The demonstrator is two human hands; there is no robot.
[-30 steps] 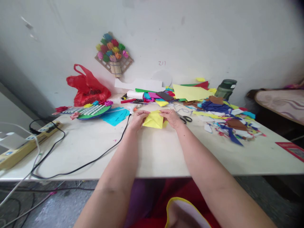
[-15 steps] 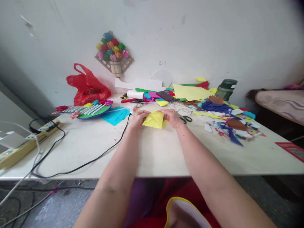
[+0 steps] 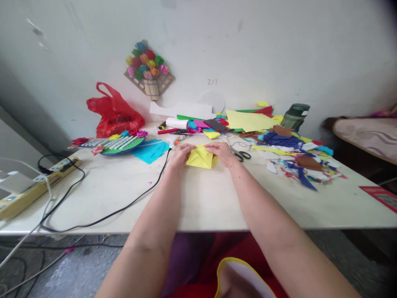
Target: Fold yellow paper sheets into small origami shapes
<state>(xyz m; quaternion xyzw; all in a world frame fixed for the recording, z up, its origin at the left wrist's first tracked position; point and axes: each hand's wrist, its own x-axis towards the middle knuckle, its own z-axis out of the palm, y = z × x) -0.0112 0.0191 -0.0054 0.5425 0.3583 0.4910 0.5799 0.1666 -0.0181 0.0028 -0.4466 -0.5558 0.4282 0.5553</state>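
A folded yellow paper (image 3: pixel 201 159) lies on the white table (image 3: pixel 204 198), held between both my hands. My left hand (image 3: pixel 180 155) pinches its left edge with fingers curled over the top corner. My right hand (image 3: pixel 222 152) grips the right side, fingers laid along the upper fold. The paper shows several creases and a pointed lower-left corner. Black-handled scissors (image 3: pixel 242 155) lie just right of my right hand.
A pile of coloured paper scraps (image 3: pixel 294 155) covers the right of the table, with a dark green bottle (image 3: pixel 294 116) behind. Sheets and pens (image 3: pixel 211 124) lie at the back. A red plastic bag (image 3: pixel 113 111), a teal sheet (image 3: pixel 150 150), a black cable (image 3: pixel 124 207) and a power strip (image 3: pixel 31 190) sit left.
My right hand's fingers have slid left along the top fold of the yellow paper, and the paper's top flap has flattened slightly. The arms have hardly moved.
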